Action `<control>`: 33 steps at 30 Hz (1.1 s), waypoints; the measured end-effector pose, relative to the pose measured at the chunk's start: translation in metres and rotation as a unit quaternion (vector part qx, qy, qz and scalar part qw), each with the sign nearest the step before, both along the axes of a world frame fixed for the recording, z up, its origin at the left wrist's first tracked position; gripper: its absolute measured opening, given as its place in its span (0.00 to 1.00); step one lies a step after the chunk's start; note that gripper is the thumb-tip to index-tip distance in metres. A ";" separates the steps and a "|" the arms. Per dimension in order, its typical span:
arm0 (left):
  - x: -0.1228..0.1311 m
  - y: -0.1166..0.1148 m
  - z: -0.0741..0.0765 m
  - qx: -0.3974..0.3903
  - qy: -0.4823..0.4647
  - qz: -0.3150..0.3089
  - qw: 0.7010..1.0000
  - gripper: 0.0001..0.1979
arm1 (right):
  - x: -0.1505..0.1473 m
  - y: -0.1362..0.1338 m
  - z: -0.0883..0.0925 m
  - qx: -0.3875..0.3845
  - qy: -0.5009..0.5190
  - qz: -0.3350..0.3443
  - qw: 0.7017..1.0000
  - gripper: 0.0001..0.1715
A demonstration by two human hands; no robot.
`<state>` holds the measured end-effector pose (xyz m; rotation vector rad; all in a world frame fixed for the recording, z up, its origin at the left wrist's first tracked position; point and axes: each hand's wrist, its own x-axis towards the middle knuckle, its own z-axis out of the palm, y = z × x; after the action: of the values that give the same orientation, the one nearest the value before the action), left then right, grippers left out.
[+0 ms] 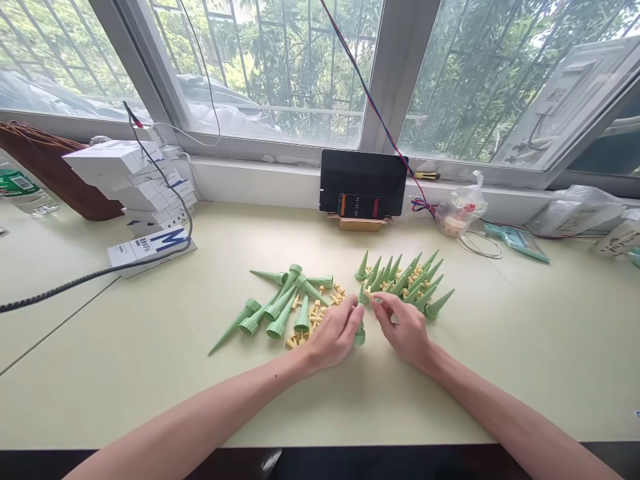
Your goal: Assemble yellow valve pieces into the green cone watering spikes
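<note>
My left hand (333, 335) is closed around a green plastic spike (359, 337), held tip up with its ribbed cap end low near the table. Between the thumb and fingers of my right hand (407, 331) is a small pale-yellow plastic peg (369, 293), close beside the spike's upper part; whether the two touch I cannot tell. Left of my hands lies a loose heap of green spikes (283, 303). Several yellow pegs (316, 310) are scattered by it, partly hidden behind my left hand. Beyond my right hand, many spikes (415, 283) stand tip up with yellow pieces among them.
A phone (363, 206) with a timer leans on a black tablet-like panel (370, 175) at the back. White boxes (145, 177) are stacked at the left, with a black braided cable (100, 273) over the table (150, 373). Plastic bags (463, 207) lie along the right windowsill.
</note>
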<state>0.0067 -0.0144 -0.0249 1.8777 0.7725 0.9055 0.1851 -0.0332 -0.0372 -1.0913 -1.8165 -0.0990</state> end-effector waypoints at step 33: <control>0.008 -0.013 0.012 -0.172 -0.180 0.100 0.963 0.16 | 0.008 -0.004 0.006 -0.100 -0.042 0.105 0.989 0.10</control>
<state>0.0146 -0.0277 -0.0127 1.3019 0.8393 1.1207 0.1931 -0.0367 -0.0309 -1.0389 -2.0394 0.1681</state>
